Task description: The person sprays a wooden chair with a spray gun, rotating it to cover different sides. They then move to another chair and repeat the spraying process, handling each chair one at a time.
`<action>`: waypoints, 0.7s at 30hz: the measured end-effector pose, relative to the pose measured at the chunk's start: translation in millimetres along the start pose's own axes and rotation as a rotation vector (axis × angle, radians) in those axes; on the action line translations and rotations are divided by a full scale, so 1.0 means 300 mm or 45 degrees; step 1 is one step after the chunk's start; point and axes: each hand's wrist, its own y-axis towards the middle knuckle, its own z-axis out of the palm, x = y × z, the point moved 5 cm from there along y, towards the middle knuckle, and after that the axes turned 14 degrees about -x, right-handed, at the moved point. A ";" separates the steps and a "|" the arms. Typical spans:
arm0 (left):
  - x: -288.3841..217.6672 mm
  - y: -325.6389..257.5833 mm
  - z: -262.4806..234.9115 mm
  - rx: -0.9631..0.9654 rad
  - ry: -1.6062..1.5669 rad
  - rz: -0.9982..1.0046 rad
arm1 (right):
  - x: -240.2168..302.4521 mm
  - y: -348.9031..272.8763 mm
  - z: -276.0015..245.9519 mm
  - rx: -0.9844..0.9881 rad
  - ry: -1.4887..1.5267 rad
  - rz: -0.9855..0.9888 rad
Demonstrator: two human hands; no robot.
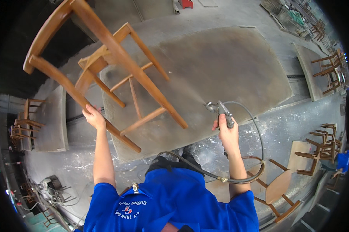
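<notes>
Your left hand (95, 118) is closed around a rear post of the brown wooden chair (133, 73), whose frame slants over the large flat board (236, 65) ahead of you; whether its feet touch the board, you can't tell from here. Gripping a post probably lets you steady and angle the frame while leaving most faces exposed. Your right hand (228, 131) wraps the handle of the spray gun (225, 112), nozzle facing the chair, faint mist ahead of it. Both forearms reach forward, spread apart, and the air hose (260, 135) loops outside your right wrist, likely keeping it off the chair.
</notes>
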 end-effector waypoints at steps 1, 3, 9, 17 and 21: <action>0.002 0.007 0.004 0.007 -0.050 -0.042 | -0.002 -0.042 -0.034 -0.030 -0.020 0.033; -0.012 0.029 0.020 0.016 -0.102 -0.017 | 0.015 -0.154 -0.111 -0.090 -0.074 0.143; -0.041 0.062 0.075 0.129 0.032 0.192 | 0.277 -0.577 -0.280 -0.064 0.297 -0.312; 0.275 -0.211 -0.019 0.334 -0.141 0.057 | 0.205 -1.183 -0.226 -0.460 -0.201 -0.024; 0.495 -0.394 -0.119 0.486 -0.004 -0.223 | 0.131 -1.389 -0.210 -0.679 -0.237 0.161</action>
